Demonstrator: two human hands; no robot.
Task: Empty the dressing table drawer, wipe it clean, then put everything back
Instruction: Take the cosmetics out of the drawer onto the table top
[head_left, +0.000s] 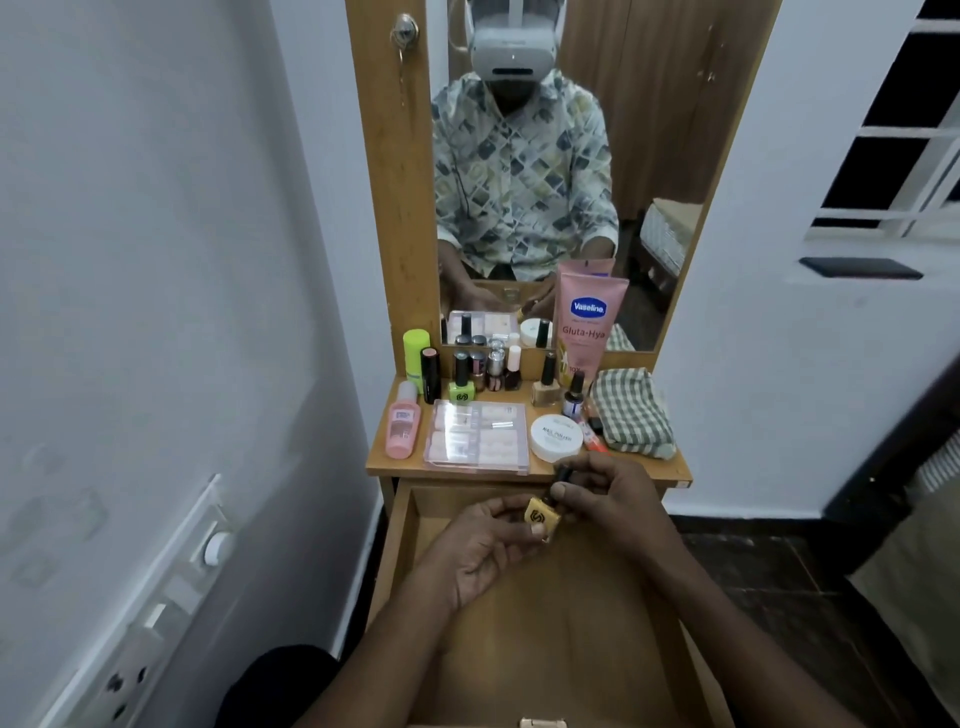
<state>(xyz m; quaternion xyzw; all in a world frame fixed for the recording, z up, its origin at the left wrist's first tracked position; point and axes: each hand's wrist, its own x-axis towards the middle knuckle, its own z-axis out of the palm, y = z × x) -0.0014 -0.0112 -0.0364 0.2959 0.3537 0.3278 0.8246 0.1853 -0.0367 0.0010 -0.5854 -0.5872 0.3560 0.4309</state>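
**Over the open drawer, two hands holding a yellow polish bottle**

Above the pulled-out wooden drawer (410, 551) of the dressing table, both bare hands are meeting around a small square yellow nail-polish bottle with a black cap (543, 514). The left hand (480, 553) is cupping the yellow glass body from below, its fingers closed on it, while the right hand (610, 501) is pinching the black cap from above with thumb and fingertips pressed together on it. The bottle is tilting, held in the air over the far end of the drawer, just in front of the tabletop's edge.

On the wooden tabletop (670, 470) other items are standing in rows: a clear flat plastic box of false nails (478, 437), a round white jar (557, 436), a pink Vaseline tube (587, 325) leaning against the mirror (524, 171), a green-and-white checked fabric pouch (631, 413), a square green polish bottle (461, 387) and a pink bottle lying flat (402, 428).
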